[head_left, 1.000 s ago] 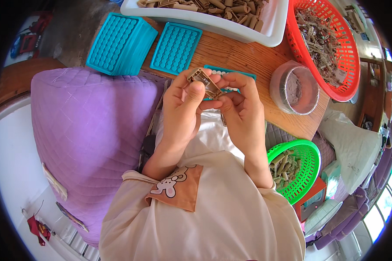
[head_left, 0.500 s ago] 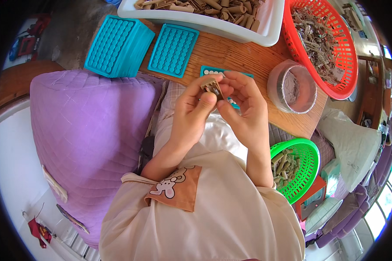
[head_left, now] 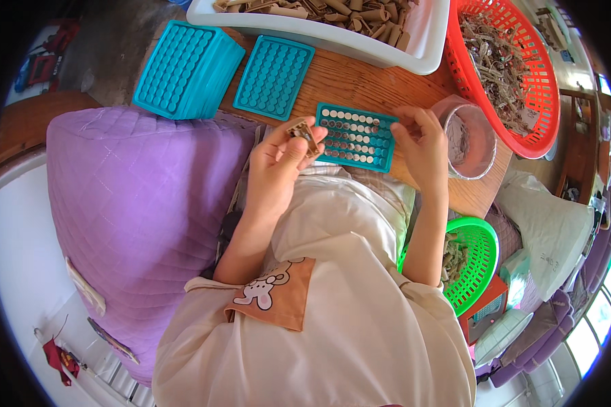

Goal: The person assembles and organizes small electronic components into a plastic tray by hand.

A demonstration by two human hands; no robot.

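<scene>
My left hand (head_left: 273, 166) grips a small brown hollow casing piece (head_left: 301, 136) between thumb and fingers, over the left end of a teal tray (head_left: 385, 160). Rows of round pockets fill this tray, and many hold small white or silvery discs (head_left: 346, 116). Toward the tray's right end several pockets show bare teal. My right hand (head_left: 424, 144) is at that right end, thumb and fingertips drawn together in a pinch. Whatever is between those fingertips, if anything, is too small to make out.
A stack of teal trays (head_left: 183, 71) and another teal tray (head_left: 274, 78) stand to the left. Behind is a white bin (head_left: 319, 42) of brown casings. Rightward are a clear round tub (head_left: 483, 168), a red basket (head_left: 548, 102) of scraps and a green basket (head_left: 480, 268) below the table.
My hands have parted: the left moved slightly left and down with the brown casing, the right moved right to the tray's end. The disc-filled tray is now uncovered.
</scene>
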